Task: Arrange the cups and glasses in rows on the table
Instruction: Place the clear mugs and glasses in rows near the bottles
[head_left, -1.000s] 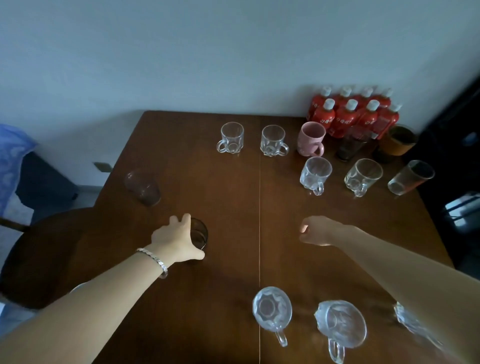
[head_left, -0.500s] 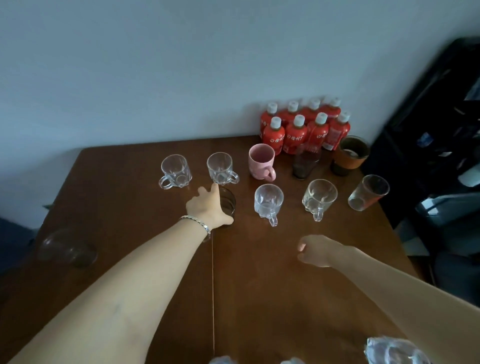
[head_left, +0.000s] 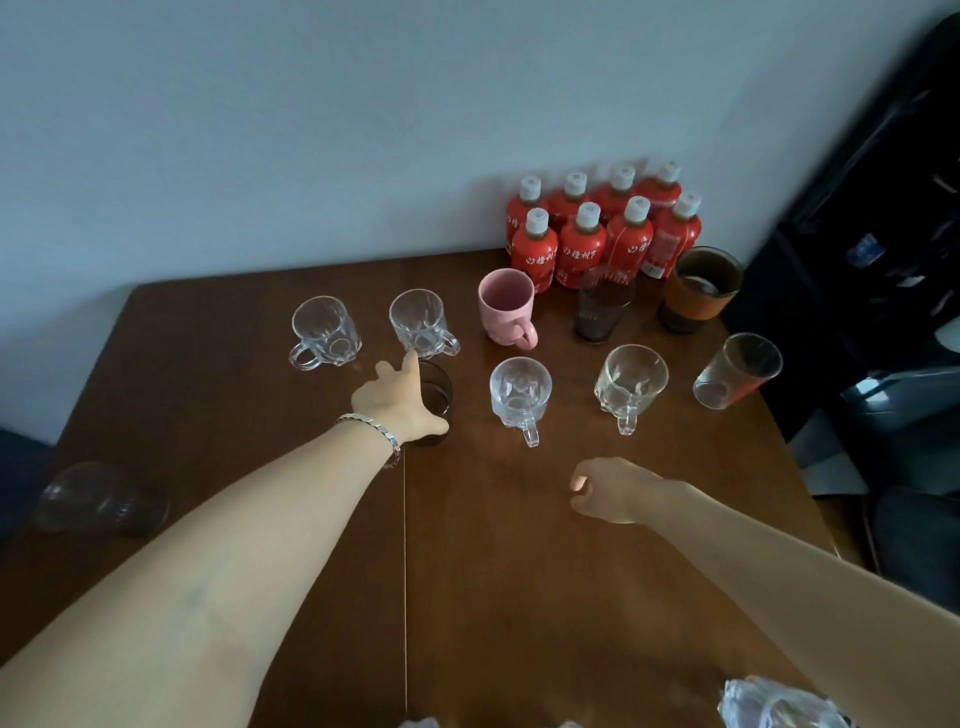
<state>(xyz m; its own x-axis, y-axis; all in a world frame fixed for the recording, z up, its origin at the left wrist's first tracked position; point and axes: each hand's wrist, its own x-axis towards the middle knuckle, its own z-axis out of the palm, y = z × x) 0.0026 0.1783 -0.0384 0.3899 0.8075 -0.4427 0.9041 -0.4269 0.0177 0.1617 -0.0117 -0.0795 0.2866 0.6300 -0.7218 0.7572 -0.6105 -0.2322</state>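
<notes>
From the head camera, the left hand (head_left: 397, 402) grips a dark smoked tumbler (head_left: 435, 402) standing on the wooden surface (head_left: 519, 597), just in front of a clear glass mug (head_left: 420, 325) and left of another clear mug (head_left: 519, 397). The right hand (head_left: 613, 491) hovers loosely curled, holding nothing, nearer than the mugs and well apart from the tumbler.

I stood before a dark brown wooden table (head_left: 218, 395) pushed against a plain pale blue-grey wall (head_left: 311, 130); dim light, with dark furniture (head_left: 883, 234) on my right.
</notes>
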